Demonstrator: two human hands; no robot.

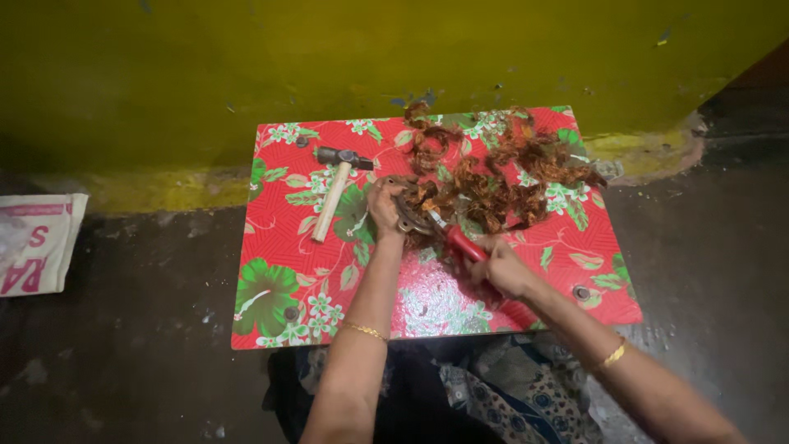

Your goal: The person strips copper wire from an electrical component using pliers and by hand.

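My left hand (385, 205) is clenched around a round metal ring-shaped part (404, 215) near the middle of the desk (279, 271), holding it down against the red flowered covering. My right hand (501, 267) grips the red handles of a pair of pliers (457, 238), whose nose points up and left toward that metal part; I think the tip touches it, though the tangle there makes it hard to be sure. Just beyond both hands, a heap of reddish-brown wire coils (501, 177) spreads over the far right of the desk (some strands reach right up to the metal part). A hammer (337, 191) with a pale wooden handle lies well to the left of my left hand, its head toward the yellow wall (329, 57). On the floor at the far left lies a white sack (37, 242).
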